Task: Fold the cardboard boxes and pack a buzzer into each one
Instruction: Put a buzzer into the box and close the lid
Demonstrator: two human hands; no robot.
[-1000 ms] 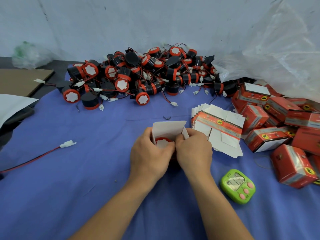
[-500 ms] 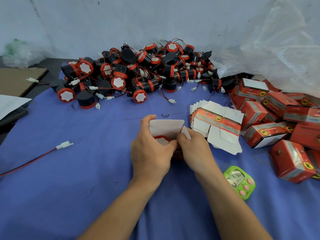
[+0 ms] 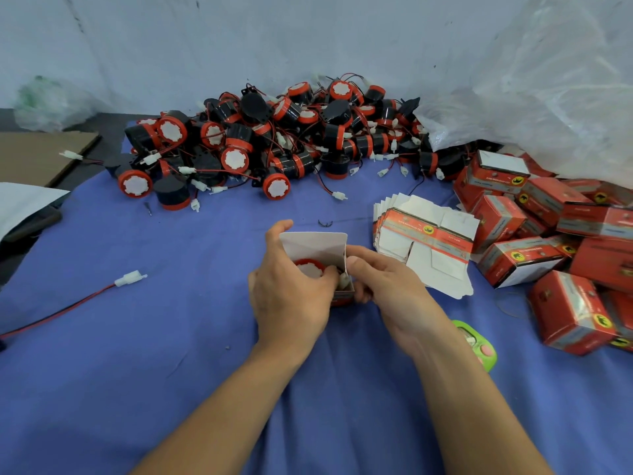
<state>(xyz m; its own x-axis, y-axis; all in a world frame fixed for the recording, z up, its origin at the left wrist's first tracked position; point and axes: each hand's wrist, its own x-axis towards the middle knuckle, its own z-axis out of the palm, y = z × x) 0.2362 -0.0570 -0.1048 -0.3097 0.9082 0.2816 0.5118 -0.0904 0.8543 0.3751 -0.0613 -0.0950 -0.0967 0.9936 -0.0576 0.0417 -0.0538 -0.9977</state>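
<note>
— While the left hand (image 3: 291, 296) is clamping its grip round the left wall of the box (image 3: 330, 257), where is the buzzer (image 3: 309, 268) sitting?

— It is sitting inside the box, which is standing on the tabletop (image 3: 171, 354) between the two hands, near the stack of flat cartons (image 3: 424, 240). The right hand (image 3: 387, 289) is pinching the box's right wall, with the thumb just beside the white connector (image 3: 343, 279) at the rim.

— What is the step in hand calling for?

— By my judgement, the lead is being tucked in. The connector is needing to go down beside the buzzer body, below the rim, before any flap is being folded. Otherwise the wire is risking a pinch in the crease. The left grip is needing to hold the walls square without crushing them.

— Which way is the buzzer facing?

— Its red-rimmed white face is pointing up out of the open mouth, toward the camera. Its cylinder axis is running upright, along the depth of the box. The lid flap (image 3: 311, 242) is standing up at the far side, showing its white inside.

— Surroundings?

— Loose buzzers (image 3: 236, 159) are lying heaped at the back, and packed boxes (image 3: 503, 219) are lying piled at the right.
</note>
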